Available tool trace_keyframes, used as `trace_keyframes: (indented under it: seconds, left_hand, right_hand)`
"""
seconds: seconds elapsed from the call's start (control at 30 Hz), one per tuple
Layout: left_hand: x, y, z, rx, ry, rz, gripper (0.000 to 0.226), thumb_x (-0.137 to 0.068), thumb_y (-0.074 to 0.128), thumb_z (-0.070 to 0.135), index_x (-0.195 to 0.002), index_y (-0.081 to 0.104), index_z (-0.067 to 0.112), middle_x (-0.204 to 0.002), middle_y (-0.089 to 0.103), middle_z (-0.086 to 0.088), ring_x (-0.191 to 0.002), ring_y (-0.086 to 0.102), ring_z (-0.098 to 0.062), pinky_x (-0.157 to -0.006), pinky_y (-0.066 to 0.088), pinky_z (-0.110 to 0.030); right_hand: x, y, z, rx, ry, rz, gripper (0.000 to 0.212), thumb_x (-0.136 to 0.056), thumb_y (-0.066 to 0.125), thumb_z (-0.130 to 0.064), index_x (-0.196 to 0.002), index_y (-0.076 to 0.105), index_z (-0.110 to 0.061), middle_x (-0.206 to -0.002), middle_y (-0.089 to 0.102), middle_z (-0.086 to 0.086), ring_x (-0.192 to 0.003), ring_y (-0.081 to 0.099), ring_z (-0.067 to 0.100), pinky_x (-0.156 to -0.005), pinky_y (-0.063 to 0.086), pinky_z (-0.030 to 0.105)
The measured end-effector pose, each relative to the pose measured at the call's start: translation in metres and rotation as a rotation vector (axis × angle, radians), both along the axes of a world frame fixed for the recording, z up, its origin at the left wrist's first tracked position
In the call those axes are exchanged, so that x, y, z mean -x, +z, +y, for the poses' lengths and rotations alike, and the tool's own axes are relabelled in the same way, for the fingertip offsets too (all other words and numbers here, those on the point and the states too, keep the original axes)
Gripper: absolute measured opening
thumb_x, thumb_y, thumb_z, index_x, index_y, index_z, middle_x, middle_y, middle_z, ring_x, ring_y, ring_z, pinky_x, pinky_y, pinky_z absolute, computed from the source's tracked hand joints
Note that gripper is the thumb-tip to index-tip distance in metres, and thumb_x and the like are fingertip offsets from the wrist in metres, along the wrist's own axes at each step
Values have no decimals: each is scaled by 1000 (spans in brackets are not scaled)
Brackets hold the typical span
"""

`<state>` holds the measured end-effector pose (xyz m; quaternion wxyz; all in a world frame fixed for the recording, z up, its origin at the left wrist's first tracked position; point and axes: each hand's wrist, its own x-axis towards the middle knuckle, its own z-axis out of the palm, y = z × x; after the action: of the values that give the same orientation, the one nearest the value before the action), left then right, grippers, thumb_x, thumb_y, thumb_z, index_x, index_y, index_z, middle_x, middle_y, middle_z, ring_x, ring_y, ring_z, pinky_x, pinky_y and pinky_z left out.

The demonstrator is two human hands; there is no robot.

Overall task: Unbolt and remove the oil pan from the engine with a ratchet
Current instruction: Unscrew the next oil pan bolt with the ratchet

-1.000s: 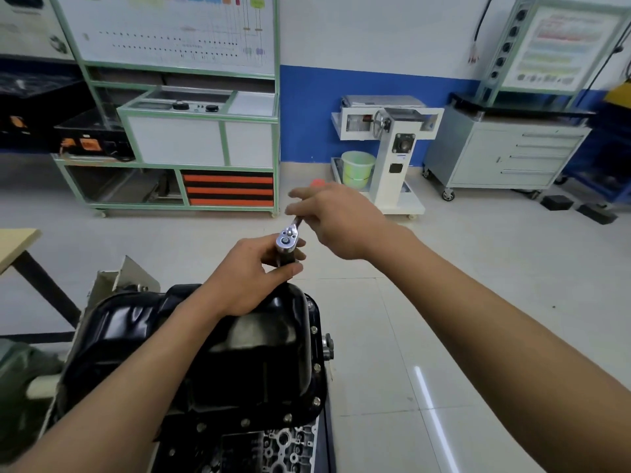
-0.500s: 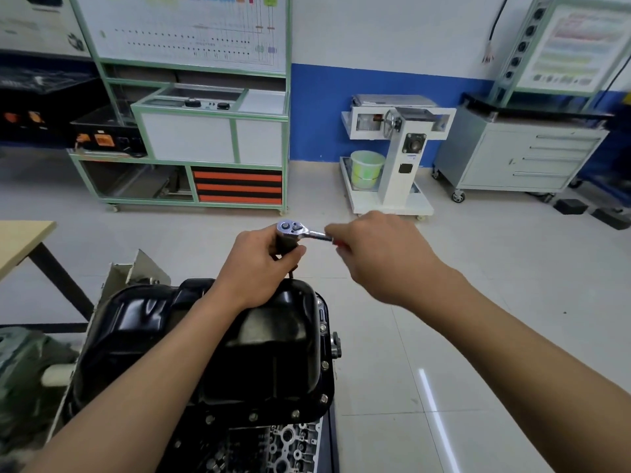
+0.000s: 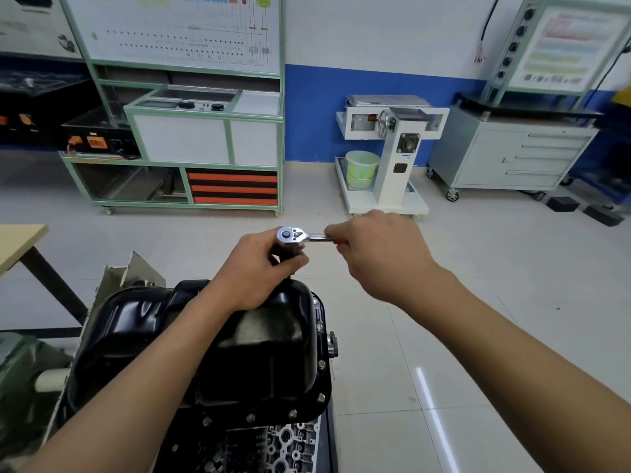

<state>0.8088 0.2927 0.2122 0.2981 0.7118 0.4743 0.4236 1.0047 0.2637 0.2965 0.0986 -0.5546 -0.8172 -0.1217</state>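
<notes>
A glossy black oil pan (image 3: 143, 336) sits bolted on top of the engine (image 3: 273, 445), with bolts along its near and right flange. The chrome ratchet (image 3: 292, 235) stands over the pan's far edge, head up, handle pointing right. My left hand (image 3: 259, 268) grips the dark socket and extension just under the ratchet head. My right hand (image 3: 379, 254) is curled round the ratchet's handle, whose red grip barely shows. The socket's lower end and the bolt under it are hidden by my left hand.
A wooden table (image 3: 20, 244) stands at the left. Across the tiled floor are a green-framed training bench (image 3: 205, 138), a white stand (image 3: 392, 158) with a green bucket (image 3: 362, 167), and a grey drawer cabinet (image 3: 512, 155) on wheels.
My right hand has swung the ratchet handle clockwise, from pointing away to pointing right. My left hand has stayed on the socket under the head.
</notes>
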Motion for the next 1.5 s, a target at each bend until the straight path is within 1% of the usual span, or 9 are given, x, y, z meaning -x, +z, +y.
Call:
trace_keyframes:
  seconds: [0.17, 0.33, 0.5, 0.67, 0.8, 0.97, 1.13, 1.27, 1.5]
  left_hand:
    - [1, 1, 0, 38, -65, -19, 27, -92, 74, 9, -98, 67, 34, -98, 74, 11, -82, 68, -5, -76, 55, -27]
    - [2, 3, -1, 56, -96, 21, 20, -93, 71, 8, -95, 68, 28, -101, 74, 12, -91, 69, -6, -78, 56, -28]
    - [-1, 1, -1, 68, -50, -62, 9, -90, 75, 3, -95, 70, 10, -87, 73, -1, -83, 71, -22, -77, 57, -42]
    - [-1, 0, 1, 28, -12, -48, 10, -89, 77, 5, -96, 71, 9, -83, 74, 0, -78, 73, -19, -70, 52, -22]
    - [-2, -1, 1, -12, 19, -44, 11, -89, 77, 7, -97, 72, 11, -81, 75, 4, -76, 74, -12, -71, 50, -14]
    - [-2, -1, 0, -31, 37, -62, 10, -87, 78, 6, -94, 72, 11, -84, 78, 2, -77, 76, -12, -79, 58, -25]
    - [-1, 0, -2, -60, 60, -68, 17, -87, 77, 4, -88, 71, 20, -83, 77, 4, -77, 76, -13, -77, 59, -30]
    - [-1, 1, -2, -25, 44, -62, 18, -84, 82, 7, -92, 71, 20, -82, 75, 2, -77, 73, -18, -79, 59, -38]
    - [0, 5, -4, 45, -95, -89, 37, -86, 75, -6, -112, 71, 19, -98, 77, -1, -90, 74, -15, -88, 58, -25]
  right_hand:
    - [0, -13, 40, 23, 95, 120, 50, -92, 47, -2, -127, 60, -34, -127, 61, -9, -112, 56, 25, -77, 50, 38]
    - [7, -22, 66, 73, 121, 169, 61, -93, 45, 1, -142, 49, -36, -158, 33, -15, -138, 39, 17, -91, 31, 38]
    - [11, -24, 57, 2, 84, 88, 59, -91, 48, 2, -140, 46, -29, -155, 38, -7, -129, 44, 23, -82, 27, 38]
    - [3, -15, 28, -74, -36, 1, 29, -82, 52, 1, -102, 52, -20, -101, 61, -2, -84, 56, 26, -72, 25, 35]
    - [-1, -9, 1, -11, -135, -10, 6, -94, 53, -18, -94, 58, -23, -74, 45, -2, -63, 42, 23, -52, 20, 32]
    - [8, -3, -29, 243, -52, 218, 28, -88, 60, -49, -77, 60, -24, -75, 55, -3, -75, 56, 22, -56, 37, 31]
    - [20, -6, -32, 216, -23, 193, 41, -85, 64, -48, -62, 42, -22, -67, 42, -4, -60, 42, 17, -49, 23, 28]
    - [2, 1, -11, 95, -53, 57, 11, -94, 59, -35, -89, 62, -27, -73, 41, -2, -70, 42, 25, -57, 28, 32]
    - [-11, -13, 48, -16, 18, -4, 21, -93, 48, -1, -103, 59, -15, -110, 62, 0, -86, 57, 32, -64, 47, 37]
